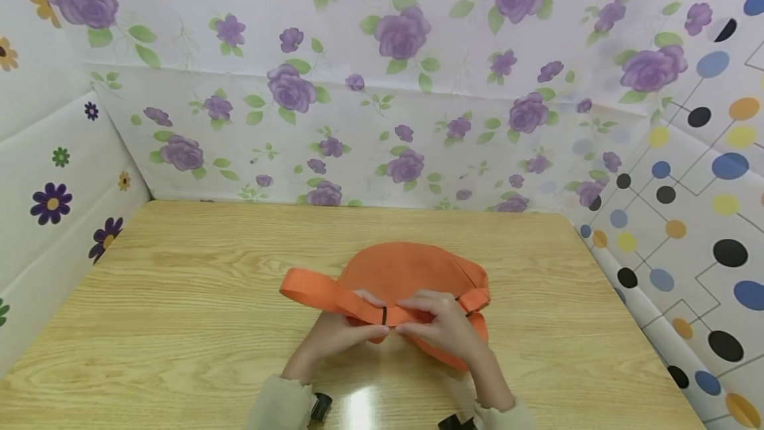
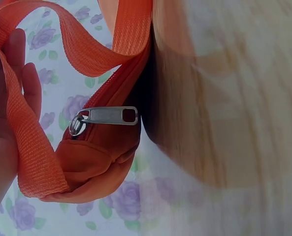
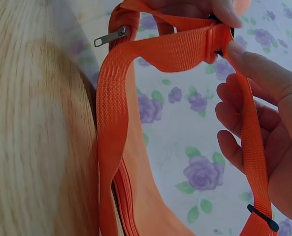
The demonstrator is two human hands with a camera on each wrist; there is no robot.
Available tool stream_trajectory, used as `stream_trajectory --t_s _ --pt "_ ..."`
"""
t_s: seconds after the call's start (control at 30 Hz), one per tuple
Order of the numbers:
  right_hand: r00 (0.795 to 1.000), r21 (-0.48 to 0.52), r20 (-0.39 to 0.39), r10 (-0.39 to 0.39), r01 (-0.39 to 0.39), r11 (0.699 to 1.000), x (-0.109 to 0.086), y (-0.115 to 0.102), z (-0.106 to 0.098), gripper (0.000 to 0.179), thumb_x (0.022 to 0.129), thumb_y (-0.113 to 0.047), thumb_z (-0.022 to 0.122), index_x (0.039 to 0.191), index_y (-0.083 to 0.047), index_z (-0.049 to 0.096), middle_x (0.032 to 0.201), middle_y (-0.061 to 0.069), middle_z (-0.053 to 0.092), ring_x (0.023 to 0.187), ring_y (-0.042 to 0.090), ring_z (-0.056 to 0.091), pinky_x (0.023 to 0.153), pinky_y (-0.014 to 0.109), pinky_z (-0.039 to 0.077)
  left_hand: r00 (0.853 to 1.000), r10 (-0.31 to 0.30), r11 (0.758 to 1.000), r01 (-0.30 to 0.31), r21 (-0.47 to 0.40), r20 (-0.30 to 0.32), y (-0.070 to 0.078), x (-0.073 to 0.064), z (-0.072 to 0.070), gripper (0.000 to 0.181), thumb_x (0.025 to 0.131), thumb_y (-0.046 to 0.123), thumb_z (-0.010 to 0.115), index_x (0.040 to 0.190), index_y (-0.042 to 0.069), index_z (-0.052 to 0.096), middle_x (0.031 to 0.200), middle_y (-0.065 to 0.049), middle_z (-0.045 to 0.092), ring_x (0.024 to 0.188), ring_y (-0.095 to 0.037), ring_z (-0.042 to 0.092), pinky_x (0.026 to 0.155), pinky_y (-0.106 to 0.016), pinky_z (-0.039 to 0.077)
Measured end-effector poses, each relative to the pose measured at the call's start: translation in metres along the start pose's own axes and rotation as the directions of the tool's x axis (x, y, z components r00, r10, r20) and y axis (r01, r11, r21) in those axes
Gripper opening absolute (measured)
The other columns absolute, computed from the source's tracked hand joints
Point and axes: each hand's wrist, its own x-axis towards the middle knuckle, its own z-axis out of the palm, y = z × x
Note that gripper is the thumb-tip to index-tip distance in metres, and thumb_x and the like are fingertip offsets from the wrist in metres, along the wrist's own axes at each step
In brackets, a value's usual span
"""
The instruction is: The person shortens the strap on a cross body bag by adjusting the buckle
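An orange waist bag point(image 1: 406, 269) stands on the wooden table, its rounded back toward the far wall. Its webbing strap point(image 1: 313, 288) rises in a loop to the left and runs across the front of the bag. My left hand point(image 1: 340, 337) pinches the strap just left of a black slider point(image 1: 384, 315). From the right, my right hand point(image 1: 446, 327) grips the strap close to that slider, thumb and fingertips nearly meeting the left hand's. A metal zipper pull point(image 2: 111, 115) hangs off the bag's end in the left wrist view. Lower on the strap, the right wrist view shows another black buckle piece point(image 3: 263, 218).
The wood-grain table point(image 1: 179, 297) spreads around the bag. A wall covering with purple flowers point(image 1: 402, 32) rises behind it, with a daisy-print panel point(image 1: 50, 204) at left and a dotted panel point(image 1: 704, 284) at right. Black straps point(image 1: 321, 407) circle the wrists over pale sleeves.
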Motion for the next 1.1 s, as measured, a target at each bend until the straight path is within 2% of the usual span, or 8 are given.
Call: stream_trajectory --t_s 0.27,0.43,0.5,0.57,0.67,0.83,0.97,1.1 --pt "1.0 0.01 0.012 0.006 -0.007 1.0 0.003 -0.003 0.003 0.028 0.074 -0.012 0.072 0.1 -0.002 0.067 0.083 0.0 0.063 0.067 0.006 0.053 0.056 0.022 0.047 0.998 -0.064 0.997 0.064 -0.031 0.016 0.002 -0.001 0.001 0.027 0.074 0.0 0.071 0.098 -0.006 0.06 0.088 -0.015 0.061 0.077 -0.012 0.057 0.065 -0.029 0.05" --pt "1.0 -0.013 0.021 0.01 -0.01 1.0 0.004 -0.005 0.005 0.027 0.075 -0.014 0.072 0.099 -0.003 0.068 0.081 -0.002 0.062 0.063 0.004 0.049 0.052 0.019 0.043 1.0 -0.002 1.0 0.003 -0.011 0.018 -0.001 0.002 0.003 0.025 0.072 -0.001 0.072 0.094 -0.006 0.061 0.086 -0.015 0.061 0.077 -0.013 0.055 0.066 -0.028 0.048" --pt "1.0 -0.022 0.021 0.009 -0.008 1.0 0.009 -0.016 0.003 0.026 0.074 -0.009 0.072 0.097 0.0 0.068 0.079 0.001 0.062 0.059 0.008 0.046 0.05 0.015 0.037 1.0 0.016 1.0 -0.016 -0.012 0.017 -0.001 0.002 0.003 0.024 0.072 -0.001 0.072 0.093 -0.006 0.061 0.085 -0.015 0.061 0.076 -0.013 0.055 0.065 -0.028 0.048" --pt "1.0 -0.033 0.021 0.0 0.0 0.999 0.014 -0.027 0.001 0.024 0.072 -0.003 0.072 0.095 0.004 0.067 0.076 0.004 0.062 0.055 0.012 0.043 0.049 0.013 0.032 1.0 0.005 1.0 -0.004 -0.014 0.017 -0.001 0.002 0.003 0.024 0.072 -0.001 0.072 0.093 -0.006 0.061 0.086 -0.015 0.062 0.076 -0.012 0.055 0.065 -0.027 0.048" --pt "1.0 -0.045 0.021 -0.001 0.002 0.999 0.016 -0.032 0.001 0.023 0.07 0.003 0.072 0.092 0.007 0.067 0.075 0.008 0.062 0.053 0.018 0.043 0.051 0.01 0.028 1.0 -0.009 1.0 0.009 -0.019 0.014 -0.001 0.001 0.003 0.024 0.072 -0.002 0.072 0.093 -0.006 0.061 0.088 -0.016 0.061 0.077 -0.011 0.055 0.064 -0.027 0.049" --pt "0.999 -0.061 0.032 0.018 -0.016 0.998 0.007 -0.01 0.006 0.025 0.073 -0.008 0.073 0.097 -0.001 0.068 0.081 0.002 0.063 0.059 0.01 0.046 0.051 0.013 0.035 0.999 0.033 0.999 -0.033 0.0 -0.008 -0.001 0.001 0.004 0.022 0.071 -0.003 0.073 0.09 -0.006 0.062 0.087 -0.016 0.062 0.077 -0.012 0.056 0.063 -0.027 0.049" --pt "0.998 -0.065 0.045 0.033 -0.03 0.997 0.005 -0.007 0.004 0.027 0.076 -0.017 0.071 0.1 -0.005 0.067 0.086 -0.002 0.063 0.069 0.006 0.052 0.056 0.019 0.045 0.999 0.049 0.999 -0.048 0.016 -0.013 -0.001 0.001 0.005 0.021 0.07 -0.002 0.073 0.089 -0.005 0.062 0.086 -0.015 0.062 0.077 -0.012 0.056 0.063 -0.027 0.049" --pt "0.998 -0.075 0.04 0.056 -0.052 0.996 0.003 -0.007 0.002 0.03 0.077 -0.023 0.07 0.102 -0.005 0.067 0.089 -0.003 0.063 0.077 0.007 0.057 0.064 0.022 0.048 0.999 0.039 0.999 -0.039 0.02 -0.009 -0.001 0.001 0.004 0.021 0.071 -0.001 0.073 0.089 -0.004 0.062 0.086 -0.015 0.062 0.076 -0.012 0.055 0.063 -0.027 0.048"
